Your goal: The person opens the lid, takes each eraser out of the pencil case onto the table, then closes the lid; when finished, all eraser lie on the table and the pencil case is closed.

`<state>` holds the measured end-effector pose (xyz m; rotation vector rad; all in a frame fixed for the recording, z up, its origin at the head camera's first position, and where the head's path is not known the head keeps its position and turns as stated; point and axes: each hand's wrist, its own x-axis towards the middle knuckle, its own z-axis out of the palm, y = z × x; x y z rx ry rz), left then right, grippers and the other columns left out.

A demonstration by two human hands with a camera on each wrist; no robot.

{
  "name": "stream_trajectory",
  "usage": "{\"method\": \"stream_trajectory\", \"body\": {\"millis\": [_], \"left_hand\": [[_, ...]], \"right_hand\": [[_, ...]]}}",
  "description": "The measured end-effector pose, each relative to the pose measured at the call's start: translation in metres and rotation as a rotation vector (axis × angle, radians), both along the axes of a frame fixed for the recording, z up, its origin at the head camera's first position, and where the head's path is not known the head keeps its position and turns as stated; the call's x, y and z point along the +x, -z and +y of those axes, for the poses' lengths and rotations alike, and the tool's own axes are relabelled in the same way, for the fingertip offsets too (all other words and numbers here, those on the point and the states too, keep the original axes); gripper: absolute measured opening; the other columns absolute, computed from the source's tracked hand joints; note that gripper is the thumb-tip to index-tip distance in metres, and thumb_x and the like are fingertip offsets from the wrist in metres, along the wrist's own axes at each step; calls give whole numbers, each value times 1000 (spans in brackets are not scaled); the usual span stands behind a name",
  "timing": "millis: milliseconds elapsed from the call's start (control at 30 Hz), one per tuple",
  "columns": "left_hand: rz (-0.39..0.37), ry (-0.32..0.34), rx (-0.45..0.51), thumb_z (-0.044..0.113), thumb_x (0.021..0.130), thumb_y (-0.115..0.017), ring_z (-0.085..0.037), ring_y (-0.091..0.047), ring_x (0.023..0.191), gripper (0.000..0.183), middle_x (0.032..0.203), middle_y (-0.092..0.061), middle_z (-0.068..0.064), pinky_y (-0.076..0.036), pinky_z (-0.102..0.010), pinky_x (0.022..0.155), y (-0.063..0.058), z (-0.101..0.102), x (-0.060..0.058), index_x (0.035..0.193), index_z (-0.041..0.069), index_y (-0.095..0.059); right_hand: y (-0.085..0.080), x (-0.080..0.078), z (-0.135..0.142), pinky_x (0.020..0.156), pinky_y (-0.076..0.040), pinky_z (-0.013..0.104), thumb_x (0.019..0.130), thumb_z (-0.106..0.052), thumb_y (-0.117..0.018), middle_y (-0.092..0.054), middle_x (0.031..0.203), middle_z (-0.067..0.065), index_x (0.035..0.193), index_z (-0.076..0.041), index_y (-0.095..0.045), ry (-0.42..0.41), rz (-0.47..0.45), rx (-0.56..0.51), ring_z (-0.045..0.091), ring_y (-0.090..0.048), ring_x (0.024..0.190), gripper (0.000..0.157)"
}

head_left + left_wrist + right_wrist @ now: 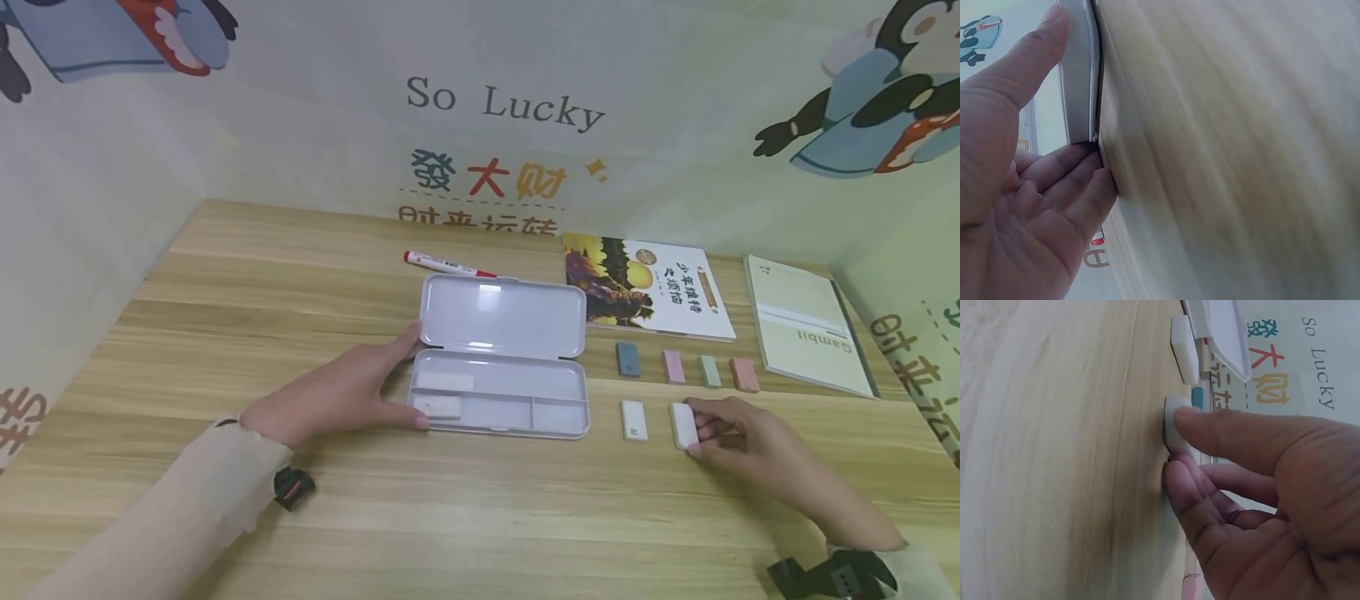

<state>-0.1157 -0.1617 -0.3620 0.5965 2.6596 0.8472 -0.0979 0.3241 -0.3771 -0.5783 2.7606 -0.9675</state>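
A white pencil case (561, 417) lies with its lid (504, 315) folded back. My left hand (337, 396) grips its left end, thumb on the front edge and fingers at the far side; in the left wrist view the thumb lies along the case wall (1077, 81). Two white erasers, one in the back compartment (444, 382) and one in the front left compartment (441, 407), lie inside. My right hand (738, 437) pinches a white eraser (682, 425) between thumb and fingers, low at the tabletop. Another white eraser (633, 420) lies between that hand and the case.
Behind the right hand a row holds a blue eraser (627, 359), a pink one (673, 367), a green one (709, 372) and a darker pink one (745, 375). Farther back lie an illustrated book (675, 292), a pale Gambit notebook (802, 321) and a red-capped marker (448, 265).
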Motion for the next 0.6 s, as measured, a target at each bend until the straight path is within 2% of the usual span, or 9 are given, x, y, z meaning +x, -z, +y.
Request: {"method": "stream_trajectory", "body": {"millis": [100, 200, 367, 500, 600], "left_hand": [[-11, -1, -8, 49, 82, -88, -38, -49, 148, 122, 163, -45, -21, -38, -56, 125, -1, 0, 0, 168, 4, -14], [-29, -5, -17, 49, 82, -88, -38, -46, 151, 123, 166, -42, -20, -36, -55, 127, -2, 0, 0, 168, 4, -14], [-28, -4, -15, 48, 82, -88, -37, -48, 150, 123, 165, -43, -20, -37, -55, 126, -2, 1, -1, 168, 5, -12], [-19, 1, -5, 49, 82, -88, -37, -49, 149, 123, 163, -45, -20, -38, -55, 125, -3, 1, 0, 168, 5, -12], [-13, 0, 2, 47, 82, -88, -38, -49, 149, 123, 163, -46, -20, -38, -56, 126, -2, 0, 1, 168, 4, -12]], "right_hand": [[-1, -1, 1, 79, -59, 11, 81, 6, -83, -71, 103, 16, 126, 22, -61, -16, 52, -6, -13, -58, 89, 53], [-4, -3, 1, 75, -59, 11, 80, 9, -82, -72, 99, 16, 122, 20, -64, -9, 154, -9, -15, -58, 89, 47], [-15, -8, -8, 76, -57, 8, 85, 8, -79, -74, 98, 14, 119, 10, -70, 22, 314, 5, -18, -56, 92, 36], [-29, -14, -29, 83, -58, 9, 88, 6, -77, -76, 105, 13, 120, 3, -72, -34, 343, 8, -13, -61, 96, 32], [-38, -21, -51, 86, -63, 20, 92, 2, -76, -78, 109, 13, 121, 2, -72, -104, 324, 13, 4, -72, 95, 30]]}}
